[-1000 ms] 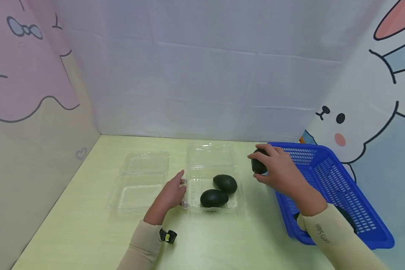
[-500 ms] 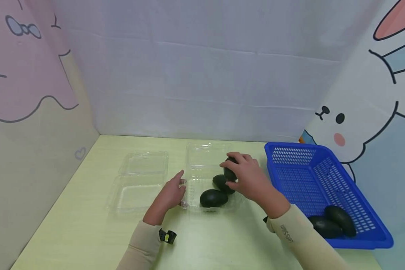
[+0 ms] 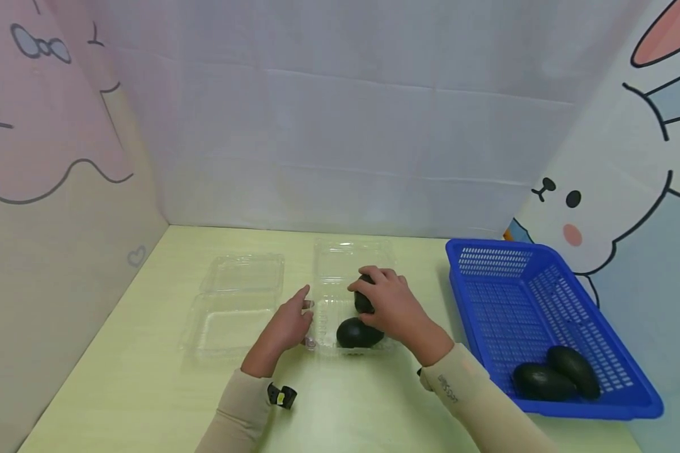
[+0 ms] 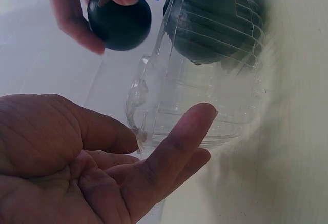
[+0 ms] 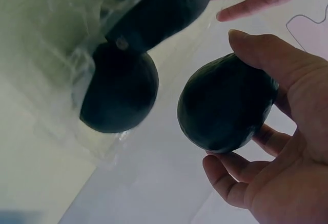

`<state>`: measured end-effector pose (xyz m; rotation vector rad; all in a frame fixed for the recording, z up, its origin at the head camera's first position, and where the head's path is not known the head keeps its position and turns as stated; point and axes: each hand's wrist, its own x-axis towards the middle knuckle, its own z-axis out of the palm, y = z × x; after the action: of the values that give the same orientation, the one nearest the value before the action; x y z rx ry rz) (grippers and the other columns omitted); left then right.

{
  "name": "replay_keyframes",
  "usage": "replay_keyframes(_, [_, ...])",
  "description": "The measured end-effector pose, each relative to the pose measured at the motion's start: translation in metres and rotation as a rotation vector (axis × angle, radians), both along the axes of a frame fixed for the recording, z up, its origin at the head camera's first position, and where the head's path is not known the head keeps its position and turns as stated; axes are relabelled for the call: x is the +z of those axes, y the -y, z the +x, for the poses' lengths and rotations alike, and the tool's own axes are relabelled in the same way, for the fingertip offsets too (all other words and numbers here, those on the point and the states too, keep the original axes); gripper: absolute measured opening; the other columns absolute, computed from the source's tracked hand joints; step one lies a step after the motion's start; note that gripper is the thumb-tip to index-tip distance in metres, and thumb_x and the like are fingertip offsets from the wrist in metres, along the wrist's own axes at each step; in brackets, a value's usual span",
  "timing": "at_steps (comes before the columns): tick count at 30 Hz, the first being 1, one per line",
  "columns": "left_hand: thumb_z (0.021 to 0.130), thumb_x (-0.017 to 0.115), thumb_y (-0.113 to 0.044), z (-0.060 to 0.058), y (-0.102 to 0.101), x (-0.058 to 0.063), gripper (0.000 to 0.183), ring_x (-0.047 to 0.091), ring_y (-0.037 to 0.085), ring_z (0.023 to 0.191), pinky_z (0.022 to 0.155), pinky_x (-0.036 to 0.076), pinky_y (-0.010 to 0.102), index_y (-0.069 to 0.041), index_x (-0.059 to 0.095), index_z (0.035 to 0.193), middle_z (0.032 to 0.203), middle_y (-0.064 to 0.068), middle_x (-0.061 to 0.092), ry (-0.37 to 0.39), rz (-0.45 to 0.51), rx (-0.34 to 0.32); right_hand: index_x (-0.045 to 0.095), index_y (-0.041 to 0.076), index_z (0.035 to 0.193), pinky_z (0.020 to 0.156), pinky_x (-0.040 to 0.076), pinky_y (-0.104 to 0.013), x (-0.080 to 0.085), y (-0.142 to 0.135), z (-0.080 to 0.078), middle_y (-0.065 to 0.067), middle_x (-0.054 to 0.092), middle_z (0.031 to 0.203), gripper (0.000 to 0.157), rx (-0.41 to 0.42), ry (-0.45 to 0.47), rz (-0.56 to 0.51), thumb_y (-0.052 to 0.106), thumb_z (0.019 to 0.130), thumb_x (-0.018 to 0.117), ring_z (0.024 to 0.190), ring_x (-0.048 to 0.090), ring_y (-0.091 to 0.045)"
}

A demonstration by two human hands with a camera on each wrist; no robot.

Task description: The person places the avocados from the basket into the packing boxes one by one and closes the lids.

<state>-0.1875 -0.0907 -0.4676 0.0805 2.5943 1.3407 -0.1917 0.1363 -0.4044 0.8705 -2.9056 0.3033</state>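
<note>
My right hand (image 3: pixel 395 309) grips a dark avocado (image 3: pixel 364 297) between thumb and fingers, over the open clear plastic clamshell container (image 3: pixel 324 319). In the right wrist view this avocado (image 5: pixel 223 108) is apart from the two lying in the container, one rounded avocado (image 5: pixel 125 93) and one long avocado (image 5: pixel 166 16). From the head, the front avocado (image 3: pixel 357 333) shows, while the right hand hides the other. My left hand (image 3: pixel 288 324) pinches the container's left rim, thumb on one side and fingers on the other, as the left wrist view shows.
A second open clear clamshell (image 3: pixel 232 321) lies to the left on the pale table (image 3: pixel 141 377). On the right stands a blue plastic basket (image 3: pixel 470 327) with two avocados (image 3: pixel 544 382) in its near corner. Cloth walls (image 3: pixel 340 126) enclose the back and sides.
My right hand has carried the avocado leftward from beside the blue basket to over the clear container. The left hand has stayed at the container's rim.
</note>
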Motion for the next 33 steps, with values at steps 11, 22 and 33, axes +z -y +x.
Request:
replay_keyframes(11, [0.105,0.049,-0.003,0.000,0.000,-0.002,0.061,0.068,0.022,0.077,0.060,0.054,0.033,0.004,0.024,0.161,0.144,0.028,0.055,0.007,0.001,-0.004,0.069,0.021,0.129,0.096,0.045,-0.064,-0.020,0.012,-0.006,-0.015,0.052,0.145,0.048,0.017,0.046,0.002,0.028,0.085,0.088,0.126,0.052,-0.046])
replay_keyframes(22, [0.105,0.050,-0.002,-0.001,0.001,-0.001,0.059,0.068,0.029,0.100,0.068,0.056,0.037,0.005,0.027,0.159,0.140,0.028,0.058,-0.023,-0.039,-0.020,0.066,0.020,0.135,0.091,0.047,-0.060,-0.030,0.018,-0.006,-0.016,0.053,0.142,0.055,0.021,0.089,-0.076,0.036,0.086,0.085,0.121,0.054,-0.046])
replay_keyframes(33, [0.105,0.050,-0.001,0.001,-0.001,-0.002,0.059,0.069,0.032,0.104,0.067,0.057,0.037,0.006,0.027,0.159,0.140,0.028,0.058,-0.021,-0.035,-0.018,0.061,0.021,0.143,0.097,0.044,-0.061,-0.039,0.015,-0.005,-0.016,0.049,0.149,0.058,0.014,0.092,-0.049,0.039,0.091,0.080,0.126,0.053,-0.045])
